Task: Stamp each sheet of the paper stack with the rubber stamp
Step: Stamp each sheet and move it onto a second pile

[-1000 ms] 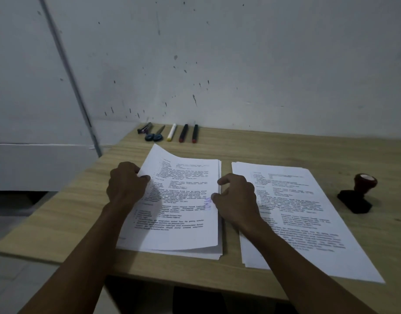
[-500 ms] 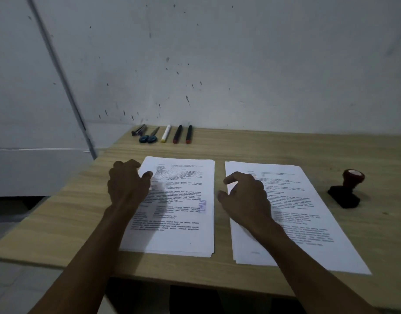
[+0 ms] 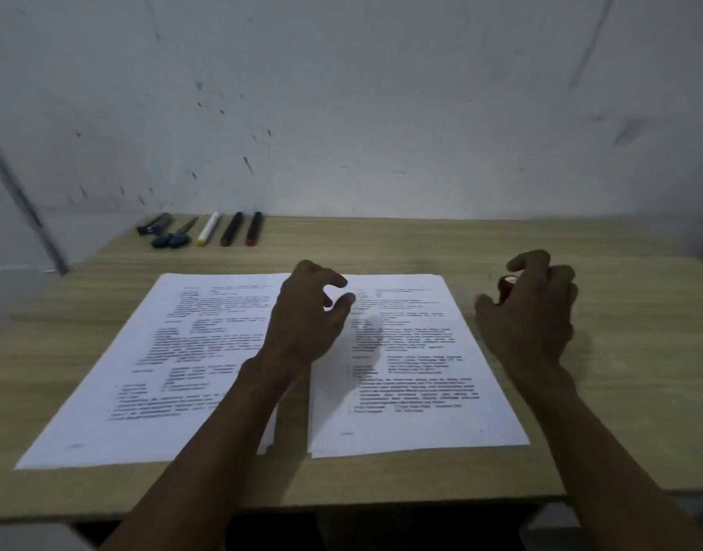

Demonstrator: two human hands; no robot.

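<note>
Two piles of printed paper lie side by side on the wooden table [image 3: 640,391]: the left stack [image 3: 163,351] and the right stack [image 3: 421,415]. My left hand [image 3: 306,316] hovers over the gap between them with its fingers loosely curled, holding nothing and casting a shadow on the right stack. To the right of the paper, my right hand [image 3: 532,312] curls round the rubber stamp [image 3: 508,283]. Only the stamp's red knob shows between the fingers; its base is hidden.
At the table's back left lie scissors [image 3: 175,237], a small dark tool [image 3: 153,224] and three markers [image 3: 230,229], close to a white wall [image 3: 381,113]. The table's front edge runs below the paper.
My right hand has left the right stack and moved right onto the stamp. My left hand has come off the left stack and moved right to the gap. The view has shifted right.
</note>
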